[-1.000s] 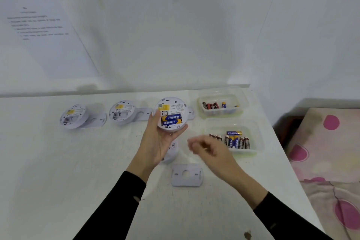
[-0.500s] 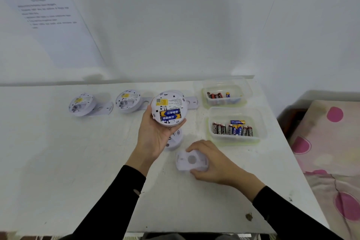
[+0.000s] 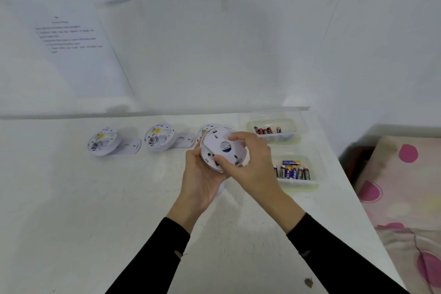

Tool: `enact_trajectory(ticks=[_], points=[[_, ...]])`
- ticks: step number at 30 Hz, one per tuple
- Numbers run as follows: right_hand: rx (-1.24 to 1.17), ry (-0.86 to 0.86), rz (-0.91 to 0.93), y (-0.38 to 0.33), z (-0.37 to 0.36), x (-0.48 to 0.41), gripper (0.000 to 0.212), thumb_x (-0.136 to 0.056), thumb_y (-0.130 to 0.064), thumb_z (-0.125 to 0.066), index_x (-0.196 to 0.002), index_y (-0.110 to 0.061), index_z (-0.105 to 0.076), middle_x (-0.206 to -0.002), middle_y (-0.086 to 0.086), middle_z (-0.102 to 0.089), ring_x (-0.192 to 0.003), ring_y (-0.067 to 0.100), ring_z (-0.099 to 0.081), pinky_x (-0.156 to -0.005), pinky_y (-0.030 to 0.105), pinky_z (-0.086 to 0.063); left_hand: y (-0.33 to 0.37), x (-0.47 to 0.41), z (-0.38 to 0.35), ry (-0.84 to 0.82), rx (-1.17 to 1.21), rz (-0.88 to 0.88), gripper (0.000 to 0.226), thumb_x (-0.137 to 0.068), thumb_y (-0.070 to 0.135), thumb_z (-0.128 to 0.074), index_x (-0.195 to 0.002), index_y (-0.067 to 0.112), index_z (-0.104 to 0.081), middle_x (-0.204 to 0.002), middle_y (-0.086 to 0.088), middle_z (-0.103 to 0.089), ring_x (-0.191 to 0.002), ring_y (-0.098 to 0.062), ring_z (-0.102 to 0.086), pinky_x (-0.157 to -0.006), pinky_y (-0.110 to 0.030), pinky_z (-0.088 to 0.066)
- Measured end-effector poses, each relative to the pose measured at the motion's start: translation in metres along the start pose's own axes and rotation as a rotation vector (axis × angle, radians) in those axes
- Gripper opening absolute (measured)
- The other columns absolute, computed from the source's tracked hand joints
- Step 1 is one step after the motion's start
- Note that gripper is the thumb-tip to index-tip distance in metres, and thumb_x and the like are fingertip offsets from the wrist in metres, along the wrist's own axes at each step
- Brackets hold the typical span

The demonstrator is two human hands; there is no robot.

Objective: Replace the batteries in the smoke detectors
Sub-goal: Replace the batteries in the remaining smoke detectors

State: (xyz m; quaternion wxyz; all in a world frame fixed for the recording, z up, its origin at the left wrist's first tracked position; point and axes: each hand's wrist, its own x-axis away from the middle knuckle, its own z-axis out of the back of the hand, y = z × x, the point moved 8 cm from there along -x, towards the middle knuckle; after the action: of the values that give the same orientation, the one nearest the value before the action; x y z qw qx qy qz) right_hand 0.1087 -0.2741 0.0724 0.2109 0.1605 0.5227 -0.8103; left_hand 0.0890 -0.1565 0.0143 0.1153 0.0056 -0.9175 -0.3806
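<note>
Well left of the left hand's fingers, a round white plastic smoke detector (image 3: pixel 102 142) lay back-up on the white table (image 3: pixel 71 210), battery bay open, leaning on a flat white mounting plate (image 3: pixel 130 148). Nearer those fingers a second open white detector (image 3: pixel 159 137) rested on its own plate (image 3: pixel 185 139). The left hand (image 3: pixel 202 176) cupped a third round white detector (image 3: pixel 208 129) above the table, fingers curled round its rim. Against its back the right hand (image 3: pixel 253 167) clamped a white cover plate with a centre hole (image 3: pixel 223 143), thumb at the lower edge, forefinger over the top. Just right of those fingers stood two clear plastic tubs. The far tub (image 3: pixel 298 124) held a few red-and-black batteries (image 3: pixel 265 130). The near tub (image 3: pixel 315 184) held more, some of them blue (image 3: pixel 292 172).
</note>
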Motion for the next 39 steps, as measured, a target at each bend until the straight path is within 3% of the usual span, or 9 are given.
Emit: enact_trajectory(ticks=[6,11,13,16,21,25,31,35,39], points=[[0.184,0.083,-0.023,-0.002,-0.005,-0.002,0.045,-0.069,-0.051,-0.072,-0.107,-0.031,-0.059,-0.109,-0.016,-0.056,-0.102,0.011,-0.048,-0.082,0.025,-0.026,-0.004,-0.003,-0.005,0.011,0.013,0.030,0.057,-0.103,0.043,-0.031,-0.145,0.008,-0.047,-0.141,-0.020,-0.056,-0.129,-0.032,-0.055,-0.100,-0.044,-0.051],[0.176,0.045,-0.002,-0.002,-0.005,-0.002,0.045,-0.075,-0.061,-0.067,-0.110,-0.035,-0.059,-0.111,-0.021,-0.055,-0.103,0.002,-0.044,-0.086,0.024,-0.028,0.004,-0.009,-0.001,0.064,-0.002,-0.122,0.046,-0.105,0.037,-0.045,-0.146,0.019,-0.038,-0.144,-0.019,-0.052,-0.123,-0.038,-0.060,-0.085,-0.053,-0.056],[0.061,0.053,-0.095,0.008,0.003,-0.007,0.032,-0.083,-0.052,-0.066,-0.111,-0.038,-0.058,-0.113,-0.020,-0.056,-0.105,0.002,-0.046,-0.090,0.023,-0.031,0.007,-0.011,0.000,0.038,-0.034,-0.142,0.045,-0.104,0.038,-0.045,-0.145,0.019,-0.040,-0.144,-0.019,-0.052,-0.124,-0.041,-0.058,-0.092,-0.064,-0.051],[-0.311,-0.063,-0.439,0.040,0.004,-0.014,0.028,-0.093,-0.031,-0.062,-0.121,-0.030,-0.059,-0.111,-0.009,-0.063,-0.103,0.009,-0.060,-0.085,0.024,-0.047,0.009,-0.014,0.004,0.071,-0.068,-0.141,0.048,-0.102,0.040,-0.047,-0.144,0.017,-0.042,-0.141,-0.016,-0.056,-0.122,-0.040,-0.060,-0.093,-0.070,-0.047],[-0.631,-0.348,-0.653,0.051,-0.016,-0.010,0.028,-0.097,-0.015,-0.057,-0.123,-0.014,-0.065,-0.108,0.001,-0.073,-0.092,0.011,-0.068,-0.078,0.021,-0.053,0.007,-0.019,0.007,0.063,-0.055,-0.122,0.055,-0.103,0.043,-0.047,-0.146,0.010,-0.042,-0.142,-0.020,-0.054,-0.127,-0.040,-0.057,-0.098,-0.063,-0.048],[-0.726,-0.409,-0.668,0.051,-0.022,-0.011,0.029,-0.096,-0.006,-0.055,-0.124,-0.007,-0.063,-0.115,0.008,-0.071,-0.100,0.017,-0.068,-0.083,0.025,-0.054,0.006,-0.020,0.007,0.059,-0.021,-0.104,0.046,-0.106,0.036,-0.039,-0.141,0.007,-0.048,-0.135,-0.019,-0.062,-0.124,-0.036,-0.060,-0.098,-0.056,-0.051],[-0.731,-0.443,-0.675,0.051,-0.028,-0.011,0.031,-0.092,0.004,-0.056,-0.119,-0.007,-0.065,-0.108,0.010,-0.070,-0.096,0.017,-0.067,-0.082,0.025,-0.055,0.006,-0.023,0.004,0.018,0.059,-0.050,0.049,-0.100,0.035,-0.047,-0.135,0.001,-0.053,-0.123,-0.023,-0.067,-0.111,-0.036,-0.068,-0.083,-0.049,-0.060],[-0.729,-0.458,-0.655,0.053,-0.031,-0.011,0.035,-0.092,0.001,-0.059,-0.125,-0.006,-0.061,-0.109,0.010,-0.069,-0.105,0.024,-0.064,-0.097,0.038,-0.052,0.009,-0.026,0.013,0.047,0.028,-0.064,0.061,-0.096,0.039,-0.052,-0.142,0.000,-0.047,-0.136,-0.025,-0.059,-0.121,-0.038,-0.061,-0.086,-0.047,-0.059],[-0.695,-0.427,-0.577,0.043,-0.037,-0.016,0.035,-0.091,-0.003,-0.062,-0.125,-0.011,-0.061,-0.115,0.008,-0.068,-0.104,0.017,-0.064,-0.094,0.032,-0.053,0.018,-0.028,0.025,0.039,-0.126,-0.030,0.064,-0.102,0.052,-0.036,-0.143,0.005,-0.048,-0.140,-0.020,-0.057,-0.130,-0.033,-0.055,-0.100,-0.044,-0.051]])
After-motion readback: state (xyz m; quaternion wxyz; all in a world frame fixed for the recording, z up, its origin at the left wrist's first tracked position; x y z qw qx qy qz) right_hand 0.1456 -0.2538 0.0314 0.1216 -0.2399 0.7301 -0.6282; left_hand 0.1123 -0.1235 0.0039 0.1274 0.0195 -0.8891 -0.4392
